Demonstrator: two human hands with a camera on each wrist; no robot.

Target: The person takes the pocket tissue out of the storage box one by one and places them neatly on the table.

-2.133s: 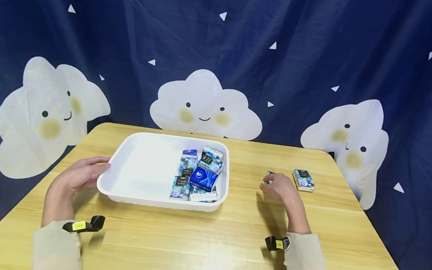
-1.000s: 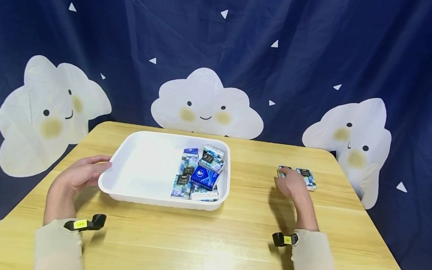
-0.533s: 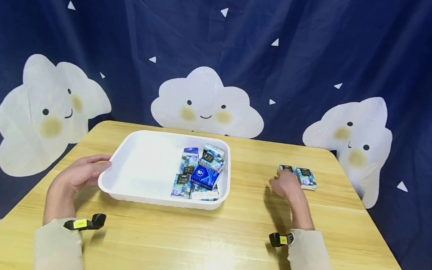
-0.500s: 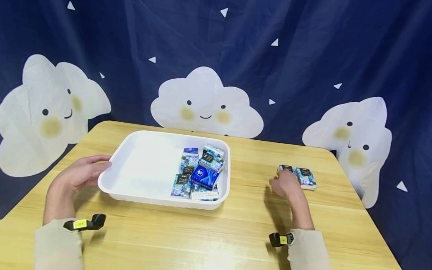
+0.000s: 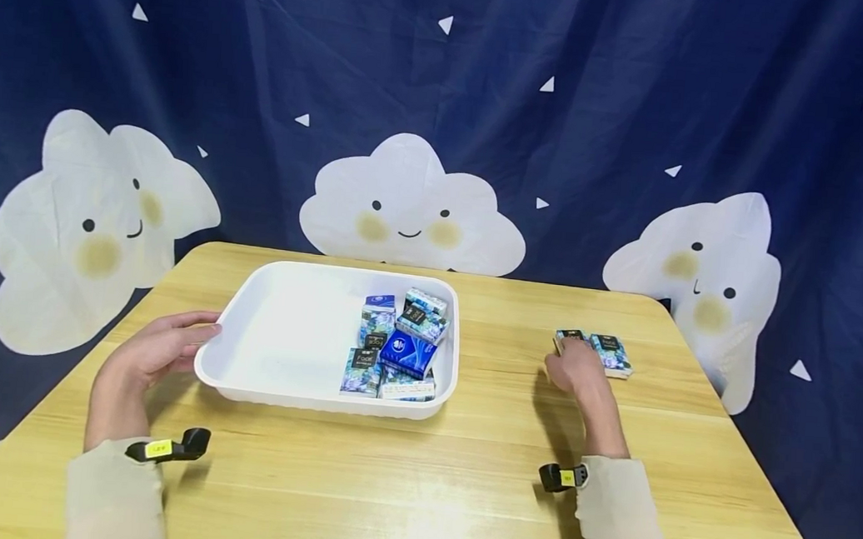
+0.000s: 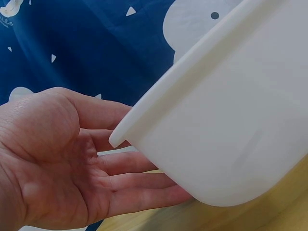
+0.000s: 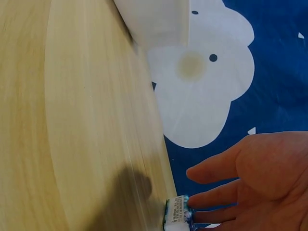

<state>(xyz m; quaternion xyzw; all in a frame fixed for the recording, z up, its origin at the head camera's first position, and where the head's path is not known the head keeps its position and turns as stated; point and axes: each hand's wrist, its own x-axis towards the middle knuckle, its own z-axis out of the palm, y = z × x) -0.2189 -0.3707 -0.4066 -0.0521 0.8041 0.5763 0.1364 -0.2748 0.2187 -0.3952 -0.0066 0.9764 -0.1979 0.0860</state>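
As fingers (image 7: pixel 214 196) touch pack (image 7: pixel 177 212), "Face" labels (image 5: pixel 364 358), tray (image 5: pixel 302 400)

Bare hands (image 5: pixel 159 349), plain beige sleeves (image 5: pixel 117 498), black wrist cameras (image 5: pixel 195 443) with yellow labels (image 5: pixel 159 449) at both cuffs (image 5: pixel 613 473).

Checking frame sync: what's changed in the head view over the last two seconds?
The right hand moved right, bringing one small pack beside the other loose pack. The right wrist view shows the thumb clear of that pack; whether fully released is unclear. Unchanged: tray, packs inside, left hand at its edge.
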